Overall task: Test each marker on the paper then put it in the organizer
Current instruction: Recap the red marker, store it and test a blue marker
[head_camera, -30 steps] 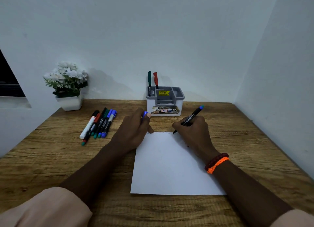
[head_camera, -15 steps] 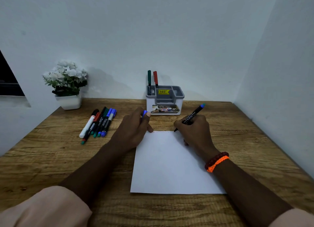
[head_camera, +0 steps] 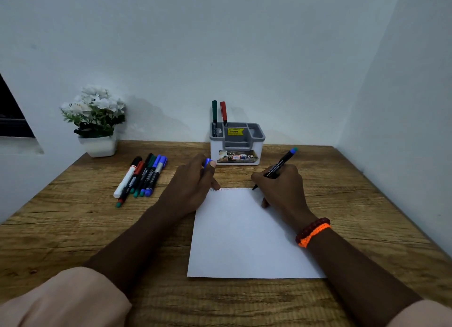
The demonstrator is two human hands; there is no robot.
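My right hand [head_camera: 283, 187] grips a black marker with a blue end [head_camera: 281, 164], its tip touching the top edge of the white paper [head_camera: 244, 238]. My left hand [head_camera: 193, 184] rests at the paper's top left corner and holds a blue cap [head_camera: 208, 162] between its fingers. Faint red marks run along the paper's top edge. The grey and white organizer [head_camera: 237, 144] stands behind the paper, with a green marker [head_camera: 214, 113] and a red marker [head_camera: 223, 112] upright in its back left slot. Several more markers [head_camera: 143, 177] lie in a row to the left.
A white pot of white flowers [head_camera: 96, 121] stands at the back left of the wooden desk [head_camera: 73, 228]. Walls close the desk at the back and on the right. A dark window opening is at the far left.
The marker tip stays at the paper's top edge and the right hand has barely shifted. The left hand has not moved.
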